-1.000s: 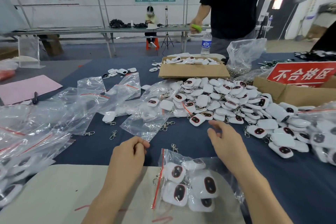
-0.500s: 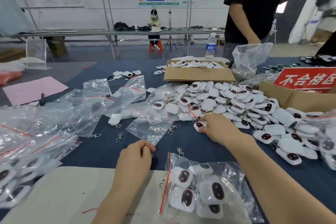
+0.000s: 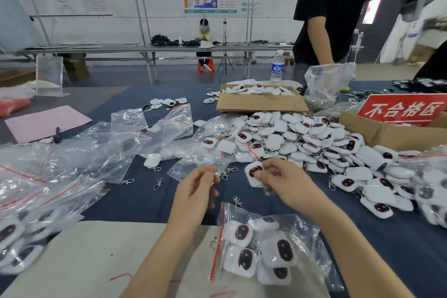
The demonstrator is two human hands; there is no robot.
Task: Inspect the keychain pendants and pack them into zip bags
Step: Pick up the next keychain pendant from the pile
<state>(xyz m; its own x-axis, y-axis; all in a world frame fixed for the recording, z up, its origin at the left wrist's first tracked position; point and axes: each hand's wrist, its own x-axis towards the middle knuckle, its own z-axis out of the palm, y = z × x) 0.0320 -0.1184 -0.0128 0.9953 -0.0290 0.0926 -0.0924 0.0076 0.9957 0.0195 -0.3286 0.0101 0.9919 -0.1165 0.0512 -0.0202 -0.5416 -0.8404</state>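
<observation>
My right hand [image 3: 283, 182] pinches a white keychain pendant [image 3: 253, 173] with a dark red-rimmed face, lifted a little above the blue table. My left hand [image 3: 197, 191] hovers just left of it with fingers loosely curled and nothing in it. Below both hands lies a zip bag [image 3: 268, 247] with a red seal line, holding several pendants. A big heap of loose pendants [image 3: 300, 143] spreads beyond my right hand. Empty zip bags [image 3: 106, 150] lie to the left.
A cardboard box [image 3: 261, 103] of pendants stands at the back, and another box with a red sign [image 3: 401, 110] at the right. A person in a black shirt [image 3: 331, 12] stands behind the table. Filled bags [image 3: 21, 239] pile at the left edge. Loose metal clasps [image 3: 157, 183] lie nearby.
My right hand reached into the heap, took one pendant and drew it back toward me. My left hand rose off the table and moved closer to it.
</observation>
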